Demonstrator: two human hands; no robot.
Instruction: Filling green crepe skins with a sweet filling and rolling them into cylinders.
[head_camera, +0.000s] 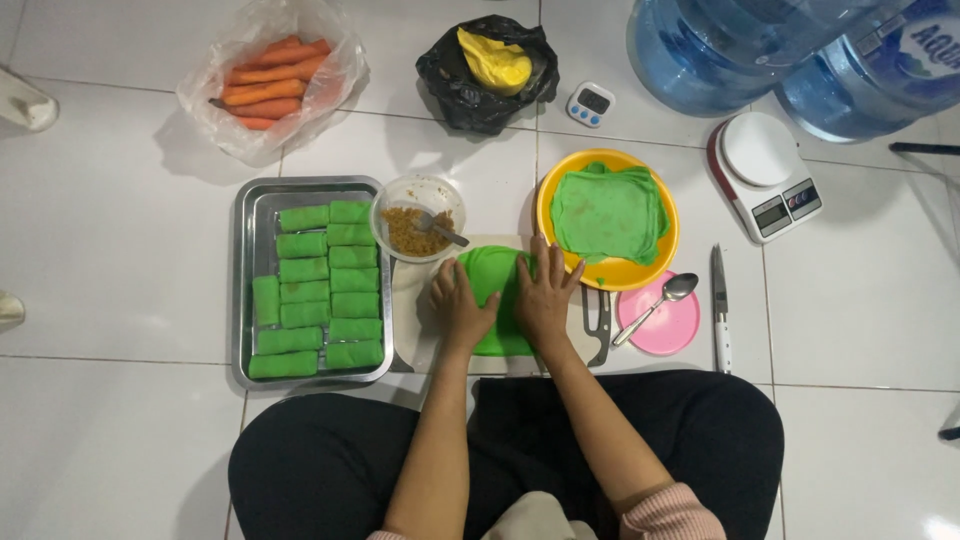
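Observation:
A round green crepe (492, 272) lies flat on a pale cutting board (410, 335) in front of me. My left hand (459, 305) rests on the crepe's left edge, fingers together and pressing down. My right hand (545, 292) lies flat on its right edge, fingers spread. Neither hand grips anything. A yellow plate (625, 272) just beyond my right hand carries a stack of green crepes (608, 210). A small bowl of brown filling (415, 232) with a spoon in it stands left of the board's far end.
A steel tray (250, 290) at the left holds several rolled green crepes. Right of the board sit a pink lid with a spoon (660, 320), a knife (719, 305) and a kitchen scale (765, 175). Farther off: bagged carrots (270, 85), a black bag (485, 100), a timer (590, 103), water jugs (720, 50).

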